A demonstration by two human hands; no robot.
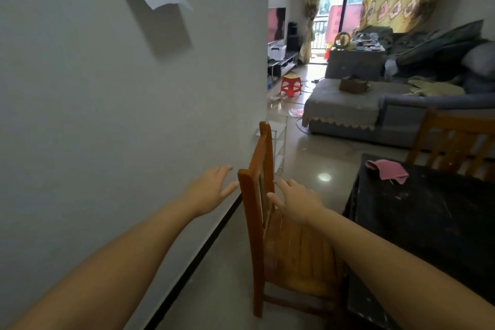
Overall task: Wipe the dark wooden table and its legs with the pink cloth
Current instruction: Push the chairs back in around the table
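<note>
The dark wooden table (428, 222) fills the lower right, its top dusty and speckled. A crumpled pink cloth (388, 169) lies on its far left corner, with neither hand touching it. My left hand (211, 190) is stretched out with fingers spread, just left of the backrest of an orange wooden chair (292, 257). My right hand (297, 201) hovers with fingers apart on the other side of that backrest, over the seat. Both hands hold nothing. The table legs are hidden.
The chair stands between the grey wall (107, 115) on the left and the table. A second wooden chair (455, 144) sits behind the table. Beyond are a grey sofa (375, 110), a red stool (290, 85) and tiled floor (316, 163).
</note>
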